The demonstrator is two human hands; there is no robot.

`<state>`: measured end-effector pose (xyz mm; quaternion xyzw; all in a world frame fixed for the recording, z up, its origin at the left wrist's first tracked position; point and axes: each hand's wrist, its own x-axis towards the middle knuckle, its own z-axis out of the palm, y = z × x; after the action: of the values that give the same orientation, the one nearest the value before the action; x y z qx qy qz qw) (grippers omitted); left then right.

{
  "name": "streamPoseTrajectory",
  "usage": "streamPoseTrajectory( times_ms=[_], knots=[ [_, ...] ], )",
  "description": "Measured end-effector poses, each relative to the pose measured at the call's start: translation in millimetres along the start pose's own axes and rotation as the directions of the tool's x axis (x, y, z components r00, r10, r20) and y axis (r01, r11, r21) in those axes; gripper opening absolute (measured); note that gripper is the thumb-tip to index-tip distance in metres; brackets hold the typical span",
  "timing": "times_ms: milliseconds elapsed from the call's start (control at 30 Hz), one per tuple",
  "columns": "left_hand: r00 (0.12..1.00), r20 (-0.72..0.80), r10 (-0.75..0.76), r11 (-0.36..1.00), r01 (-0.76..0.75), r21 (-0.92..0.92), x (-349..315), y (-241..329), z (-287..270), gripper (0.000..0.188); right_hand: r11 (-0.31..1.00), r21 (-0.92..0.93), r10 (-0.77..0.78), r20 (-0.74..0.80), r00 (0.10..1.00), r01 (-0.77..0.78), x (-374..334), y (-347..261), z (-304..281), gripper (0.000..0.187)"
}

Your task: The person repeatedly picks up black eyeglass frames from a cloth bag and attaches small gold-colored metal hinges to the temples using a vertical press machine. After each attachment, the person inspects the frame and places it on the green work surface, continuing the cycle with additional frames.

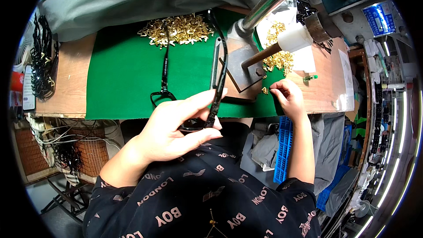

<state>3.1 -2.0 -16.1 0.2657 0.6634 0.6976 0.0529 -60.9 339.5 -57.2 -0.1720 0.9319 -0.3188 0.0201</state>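
Observation:
My left hand (161,128) is closed around a black eyeglass frame (165,72), thumb and fingers gripping it near one hinge. Both temples are unfolded and point away from me over the mat; part of the front hides behind my fingers. At the right edge of the green mat (128,75), my right hand (289,99) is in a pinch, its fingertips beside a small gold metal piece (265,91). Whatever may sit between those fingertips is too small to make out. A metal bench press (253,48) stands between the hands, partly behind the raised temple.
One heap of gold pieces (180,28) lies at the mat's far edge, another heap (282,61) right of the press. A small green-ended object (311,78) lies on the wooden tabletop (324,97). Black frames (42,61) hang at left beside a phone (29,89). Grey cloth (132,0) drapes behind.

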Motion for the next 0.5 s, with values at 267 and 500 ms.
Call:
streamPoseTrajectory(
  times_ms=[267,500],
  knots=[
    [0.997,-0.003,-0.083,0.994,0.083,-0.073,-8.4,2.7,-0.6,0.061,0.982,0.111,0.139,0.112,0.984,-0.152,5.7,-17.3,-12.9,0.011],
    [0.995,0.021,-0.093,0.995,0.093,-0.042,-5.6,6.7,0.0,0.062,0.993,-0.081,-0.093,-0.071,0.993,0.088,6.7,-3.7,-4.7,0.007]
  ],
)
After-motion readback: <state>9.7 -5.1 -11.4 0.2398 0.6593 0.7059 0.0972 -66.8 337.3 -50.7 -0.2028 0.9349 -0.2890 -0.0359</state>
